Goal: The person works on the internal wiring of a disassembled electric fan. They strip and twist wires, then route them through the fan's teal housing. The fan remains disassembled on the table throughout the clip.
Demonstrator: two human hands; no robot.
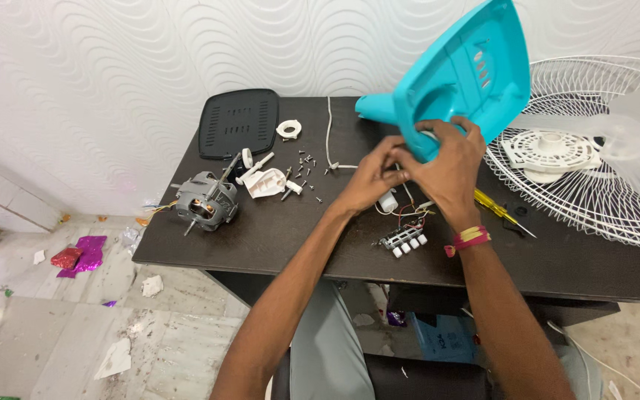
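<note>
Both hands, left (pixel 374 180) and right (pixel 447 167), grip wiring under the tilted turquoise base (pixel 462 74), at 1 o'clock on the worktop (pixel 275 230). I judge: freeing the wires; next needs careful pulling.

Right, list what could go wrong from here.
1. The tilted turquoise base is steadied only by the right hand and left hand; a slip could drop it on the switch block and its thin wires.
2. Loose screws lie scattered on the table; a forearm sweep may knock them to the littered floor.
</note>
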